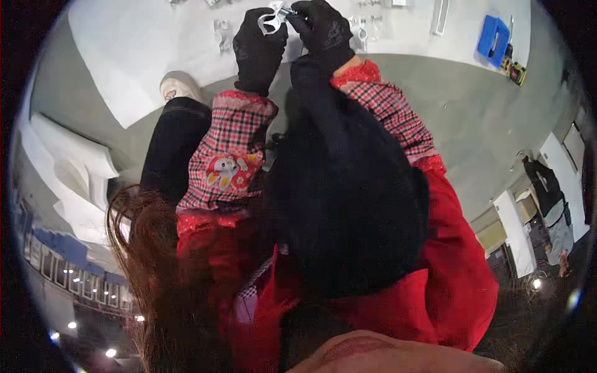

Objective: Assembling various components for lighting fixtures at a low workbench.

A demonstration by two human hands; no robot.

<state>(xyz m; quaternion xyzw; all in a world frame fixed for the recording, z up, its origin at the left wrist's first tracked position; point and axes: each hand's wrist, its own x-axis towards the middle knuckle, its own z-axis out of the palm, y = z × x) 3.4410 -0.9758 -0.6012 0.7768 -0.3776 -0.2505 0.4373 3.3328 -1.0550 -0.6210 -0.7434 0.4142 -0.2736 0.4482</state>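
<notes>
Left hand (260,51), black glove: fingers curled on a metal ring clamp (267,26), gripping it just beyond the fingertips.

Right hand (324,32), black glove: thumb and fingers pinching a small bolt (287,10) against the clamp's upper right side, between both hands. Whether the thread is seated cannot be told.

Hazard one: bolt drop. Probable cause, gloved fingertips on a short shank; it could roll toward the grey floor (398,81), nearer the body than the hands.

Hazard two: crooked entry. Cause, the curved clamp turning within the left grip while the bolt is pushed.

Hazard three: scattered stock. Loose hardware (362,35) lies just right of the right hand; further metal pieces (221,36) sit left of the left. A sideways sweep could mix them.

Hazard four: shifted white sheet (134,62). Cause, the light shoe (179,86) at its edge, below-left of the left hand, dragging it.
</notes>
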